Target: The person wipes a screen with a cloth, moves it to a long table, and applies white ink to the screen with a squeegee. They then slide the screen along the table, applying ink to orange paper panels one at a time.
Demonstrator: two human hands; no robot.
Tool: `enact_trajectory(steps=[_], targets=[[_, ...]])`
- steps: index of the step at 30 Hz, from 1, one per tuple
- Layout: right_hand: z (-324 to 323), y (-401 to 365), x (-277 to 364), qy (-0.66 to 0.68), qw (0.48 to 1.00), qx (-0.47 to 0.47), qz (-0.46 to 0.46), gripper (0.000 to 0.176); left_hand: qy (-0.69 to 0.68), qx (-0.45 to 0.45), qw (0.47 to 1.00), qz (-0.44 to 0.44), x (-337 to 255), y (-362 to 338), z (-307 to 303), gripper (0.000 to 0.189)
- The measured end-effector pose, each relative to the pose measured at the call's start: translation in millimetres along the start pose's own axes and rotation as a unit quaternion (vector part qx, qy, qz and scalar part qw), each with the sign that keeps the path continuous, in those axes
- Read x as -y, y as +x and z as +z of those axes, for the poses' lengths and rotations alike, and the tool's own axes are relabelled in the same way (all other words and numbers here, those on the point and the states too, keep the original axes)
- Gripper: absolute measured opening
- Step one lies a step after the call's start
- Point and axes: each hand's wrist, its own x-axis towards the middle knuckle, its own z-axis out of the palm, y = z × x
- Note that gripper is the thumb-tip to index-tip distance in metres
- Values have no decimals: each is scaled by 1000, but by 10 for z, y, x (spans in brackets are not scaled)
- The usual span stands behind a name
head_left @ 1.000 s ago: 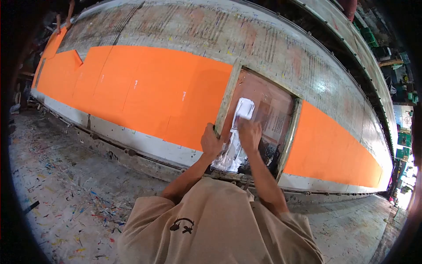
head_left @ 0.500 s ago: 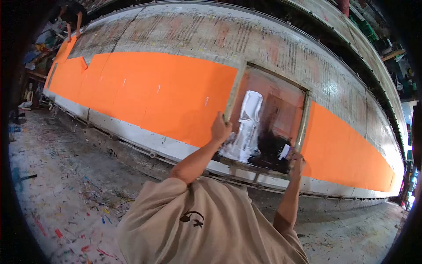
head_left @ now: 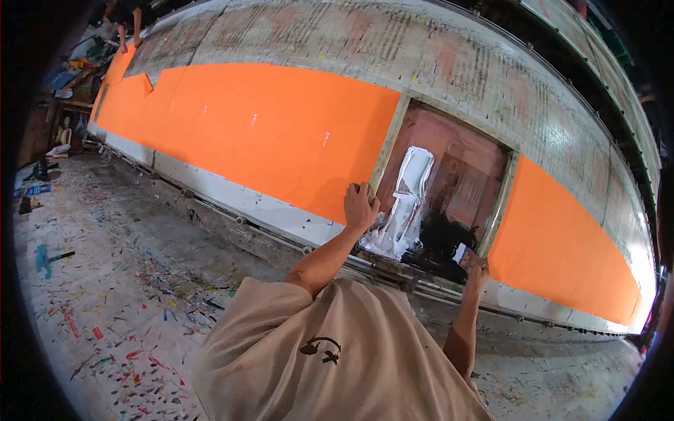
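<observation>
A rectangular printing frame [head_left: 390, 144] lies over orange sheets [head_left: 281, 133] on a long table. Its mesh carries a streak of white paint [head_left: 406, 203] and a black patch [head_left: 446, 238]. My left hand [head_left: 361, 208] is closed on the frame's left side, near the lower corner. At the lower right corner my right hand [head_left: 475, 264] grips the frame, beside a small pale piece [head_left: 460, 252] whose nature I cannot make out. Part of the right fingers is hidden.
A metal rail [head_left: 242, 221] runs along the table's near edge. Another person's hands [head_left: 128, 43] touch the orange material at the far left. The floor [head_left: 112, 295] is speckled with paint, and a blue tool [head_left: 43, 261] lies on it. A second long table stands behind.
The view has shifted, so the table and frame appear turned and further right. Both my hands remain on the frame. The other person's hands are still at the far left.
</observation>
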Motion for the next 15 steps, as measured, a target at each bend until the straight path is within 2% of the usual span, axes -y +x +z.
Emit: enact_trajectory(steps=[1,2,3,4,5,6,7,8,10,11,13,15], targets=[[73,-25,67,-6,1000,-7,7,40,-11,4,1000,-3,8,-10,-5,47],[192,-124,69,-133,989,29,-60,38,-23,9,1000,-5,10,-26,-11,48],[387,-330,210,-256,956,62,-125,35,-31,16,999,-6,39,-45,-1,48],[684,-702,631,-369,893,64,-250,33,-38,0,999,6,70,-50,21,50],[1032,-982,1036,-474,799,65,-363,30,-47,-15,999,17,77,-42,53,52],[1309,-904,1158,-401,835,123,-355,23,-59,-7,998,17,58,-20,45,52],[1592,-780,1428,-447,783,175,-396,19,-61,5,998,9,38,-15,-17,56],[1918,-605,1602,-479,774,144,-387,16,-61,15,998,1,42,-17,-52,59],[2393,-169,2083,-435,710,187,-521,16,-70,33,997,-6,48,13,-24,61],[2588,-9,2188,-439,709,187,-519,16,-74,27,997,-2,47,18,-35,61],[2841,201,2196,-360,766,158,-509,15,-83,27,996,1,51,-2,-69,60],[2843,72,1790,-397,744,122,-524,14,-82,54,995,-30,39,26,-74,63]])
